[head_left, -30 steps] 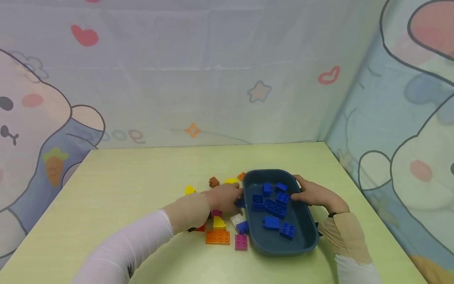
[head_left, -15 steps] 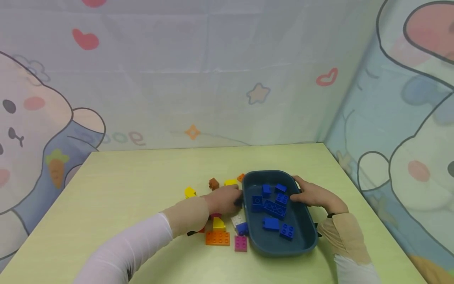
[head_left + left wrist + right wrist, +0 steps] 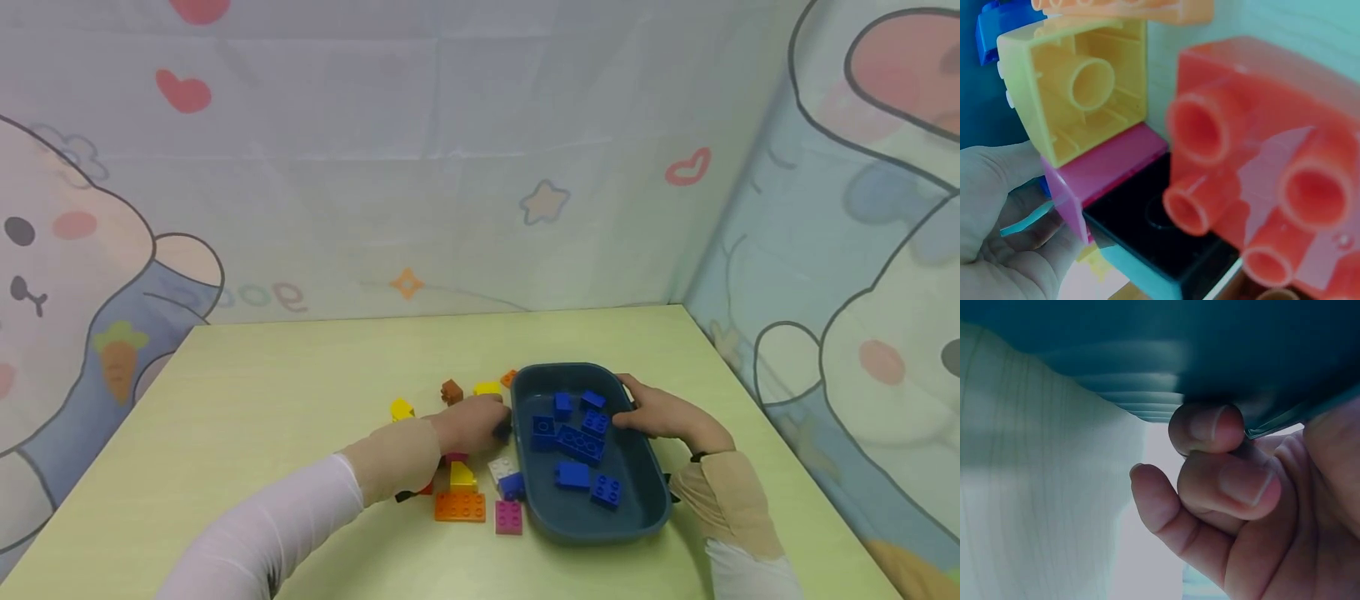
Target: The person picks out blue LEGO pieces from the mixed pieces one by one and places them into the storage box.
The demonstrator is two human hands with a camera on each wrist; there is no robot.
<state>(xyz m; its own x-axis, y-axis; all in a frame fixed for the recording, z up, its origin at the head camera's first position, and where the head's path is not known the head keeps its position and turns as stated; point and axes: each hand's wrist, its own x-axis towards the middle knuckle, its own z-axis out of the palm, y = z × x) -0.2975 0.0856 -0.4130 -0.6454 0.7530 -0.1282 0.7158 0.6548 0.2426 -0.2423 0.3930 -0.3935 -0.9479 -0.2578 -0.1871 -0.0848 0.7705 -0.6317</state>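
A dark blue-grey plastic bin [image 3: 551, 508] stands on the table with several blue bricks [image 3: 581, 444] in it. My right hand [image 3: 663, 414] grips its right rim, thumb inside; in the right wrist view, curled fingers [image 3: 1229, 481] lie against the outer wall. My left hand [image 3: 474, 423] is by the left wall, pinching a dark blue brick [image 3: 502, 430] mostly hidden by the fingers. In the left wrist view, a bit of blue shows between thumb and fingers, behind a yellow brick [image 3: 1091, 81], a magenta brick [image 3: 1107, 165] and a large red brick [image 3: 1260, 162].
Loose bricks lie left of the bin: an orange one [image 3: 460, 507], a pink one [image 3: 508, 517], a white one [image 3: 501, 468], a blue one [image 3: 512, 487], a brown one [image 3: 452, 392] and yellow ones [image 3: 402, 409]. A printed cloth [image 3: 337, 167] hangs behind the table.
The blue brick at my left fingertips is more covered by the hand than a second ago. My right hand stays on the bin's rim. The head view has tilted up slightly.
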